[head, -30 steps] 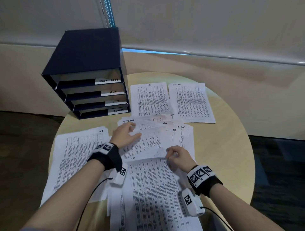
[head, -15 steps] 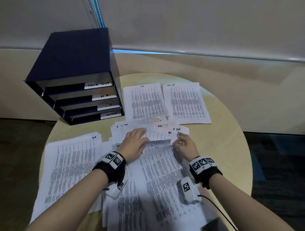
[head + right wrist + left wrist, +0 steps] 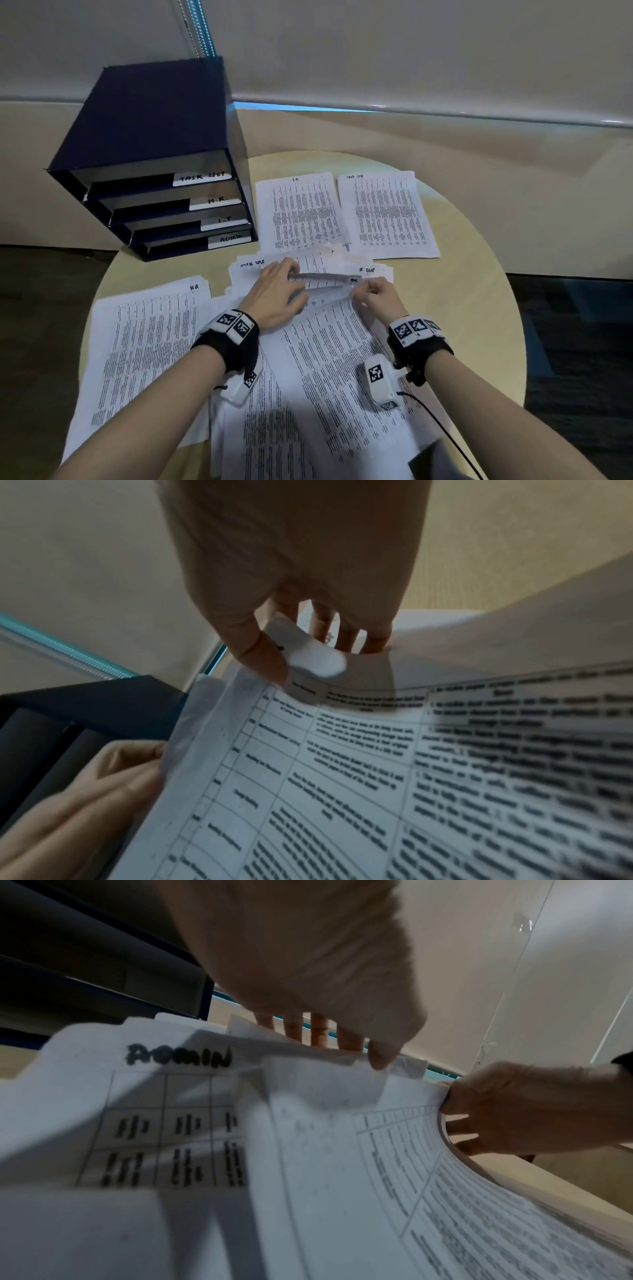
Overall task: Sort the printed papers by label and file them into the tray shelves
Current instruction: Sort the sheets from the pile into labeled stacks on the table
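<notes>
The dark blue tray shelves (image 3: 154, 137) stand at the table's back left, with shelves labelled TASK LIST, H.R., I.T. and ADMIN. A printed sheet (image 3: 329, 359) lies in front of me, its far edge lifted. My left hand (image 3: 274, 294) pinches that edge, thumb in front and fingers behind (image 3: 308, 1031). My right hand (image 3: 373, 298) pinches the sheet's right corner (image 3: 308, 656), which curls over the thumb. Under them lies a loose pile of papers (image 3: 318, 260). A sheet marked ADMIN (image 3: 137, 1110) shows beneath my left wrist.
An I.T. sheet (image 3: 298, 212) and a task list sheet (image 3: 387, 212) lie side by side behind the pile, a thin white pen-like item (image 3: 346, 245) between them. An HR stack (image 3: 147, 342) covers the left of the round table (image 3: 462, 308).
My left hand has left its flat rest on the pile and taken the sheet's far edge. My right hand has slid forward along the sheet, and the edge is now lifted.
</notes>
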